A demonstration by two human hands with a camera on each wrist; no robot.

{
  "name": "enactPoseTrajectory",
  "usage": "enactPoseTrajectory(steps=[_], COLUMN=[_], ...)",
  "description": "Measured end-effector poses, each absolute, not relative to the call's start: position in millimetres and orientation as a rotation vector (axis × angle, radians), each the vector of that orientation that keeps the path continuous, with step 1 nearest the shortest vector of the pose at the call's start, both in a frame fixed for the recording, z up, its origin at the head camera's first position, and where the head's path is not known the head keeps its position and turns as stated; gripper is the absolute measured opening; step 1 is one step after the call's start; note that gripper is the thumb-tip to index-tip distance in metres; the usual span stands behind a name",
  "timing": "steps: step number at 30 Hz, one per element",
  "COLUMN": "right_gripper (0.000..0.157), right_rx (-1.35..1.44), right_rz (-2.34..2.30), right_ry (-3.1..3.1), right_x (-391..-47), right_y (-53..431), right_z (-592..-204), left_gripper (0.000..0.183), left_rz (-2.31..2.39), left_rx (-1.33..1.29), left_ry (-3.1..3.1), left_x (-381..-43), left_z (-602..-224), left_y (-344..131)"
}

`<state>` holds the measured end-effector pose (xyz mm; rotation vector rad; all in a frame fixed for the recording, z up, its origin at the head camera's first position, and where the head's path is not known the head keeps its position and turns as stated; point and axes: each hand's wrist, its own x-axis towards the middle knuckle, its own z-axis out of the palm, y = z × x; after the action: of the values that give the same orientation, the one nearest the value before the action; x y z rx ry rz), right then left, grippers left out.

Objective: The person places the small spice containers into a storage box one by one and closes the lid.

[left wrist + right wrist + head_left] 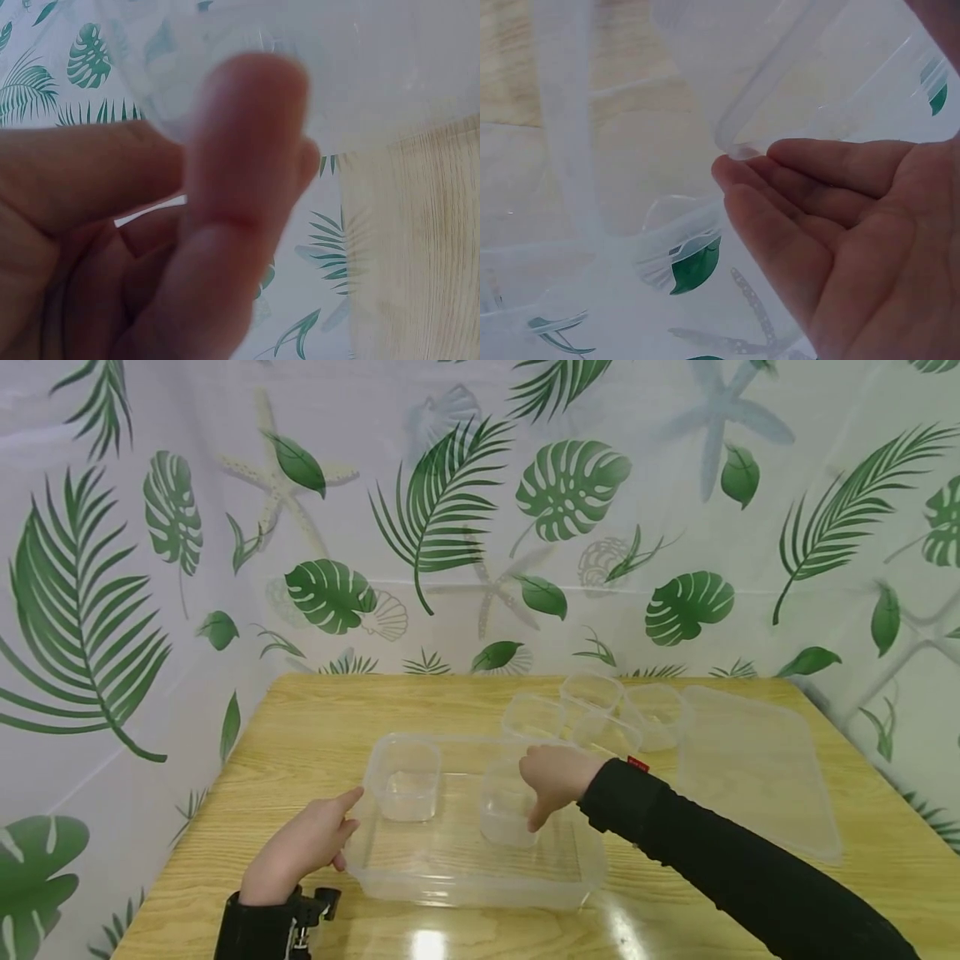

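A large clear plastic box (472, 893) lies on the wooden table, its long side towards me. Inside, at its back left, stands a small clear square container (405, 781). My right hand (558, 777) reaches over the large box from the right. Its fingers and thumb grip the rim of a second small container (506, 814), with the fingertips close at a rim corner in the right wrist view. My left hand (307, 843) is at the left end of the large box, its extended index finger touching the rim. In the left wrist view, the thumb (244, 142) overlaps the blurred clear plastic.
Several small clear containers (656, 714) stand grouped behind the large box, towards the right. A large flat translucent lid (757, 768) lies on the table (885, 827) at the right. A leaf-printed cloth (480, 527) hangs behind the table.
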<state>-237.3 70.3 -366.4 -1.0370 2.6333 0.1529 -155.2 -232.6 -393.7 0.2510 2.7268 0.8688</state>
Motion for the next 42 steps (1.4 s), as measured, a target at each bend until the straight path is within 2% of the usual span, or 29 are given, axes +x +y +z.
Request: enactPoseTrajectory(steps=[11, 18, 25, 42], right_gripper=[0.043, 0.056, 0.048, 0.067], right_rx=[-0.956, -0.963, -1.025, -1.059], right_rz=[0.156, 0.088, 0.026, 0.029], right_ry=[2.630, 2.643, 2.660, 2.694], right_x=[-244, -250, -252, -257], right_y=[51, 45, 39, 33], right_z=[-362, -368, -370, -375], left_gripper=[0.049, 0.049, 0.049, 0.048], left_rz=[0.854, 0.853, 0.845, 0.853], left_rx=[0.269, 0.265, 0.258, 0.273], left_ry=[2.731, 2.729, 2.732, 2.755], left_x=[-156, -156, -156, -157], left_z=[-395, -396, -396, -395], left_y=[-234, -234, -234, -234])
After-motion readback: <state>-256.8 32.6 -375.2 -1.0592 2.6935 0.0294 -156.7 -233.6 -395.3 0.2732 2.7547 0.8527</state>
